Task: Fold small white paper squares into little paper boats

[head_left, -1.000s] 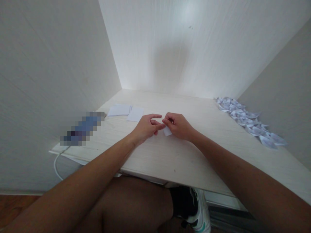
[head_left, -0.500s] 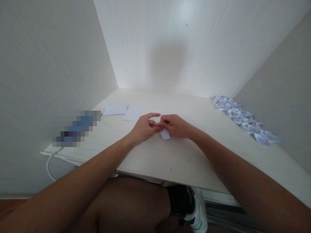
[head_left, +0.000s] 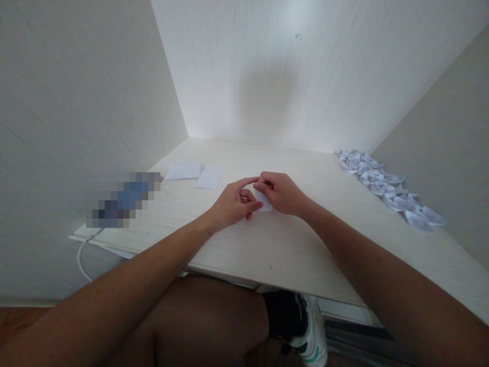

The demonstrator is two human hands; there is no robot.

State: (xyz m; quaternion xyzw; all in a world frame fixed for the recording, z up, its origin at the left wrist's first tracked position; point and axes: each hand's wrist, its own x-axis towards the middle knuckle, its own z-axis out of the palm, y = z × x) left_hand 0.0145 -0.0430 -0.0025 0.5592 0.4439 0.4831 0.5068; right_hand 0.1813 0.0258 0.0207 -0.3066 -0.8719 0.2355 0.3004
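Observation:
A small white piece of paper [head_left: 264,202] is held between my two hands, just above the middle of the desk. My right hand [head_left: 278,192] pinches its upper part between thumb and curled fingers. My left hand [head_left: 239,203] grips the paper's lower left edge with thumb and fingers, while its index finger reaches across to the right hand's fingertips. Part of the paper is hidden behind the right hand, so I cannot tell how it is folded.
Flat white paper sheets [head_left: 209,177] lie at the back left of the desk [head_left: 229,255]. A long heap of folded white paper pieces [head_left: 382,186] runs along the right wall. A blurred-out object [head_left: 126,201] with a white cable [head_left: 81,257] rests at the left edge.
My right hand has shifted up slightly along the paper. The left thumb has moved down to its lower edge, and the paper has turned, showing more of its face.

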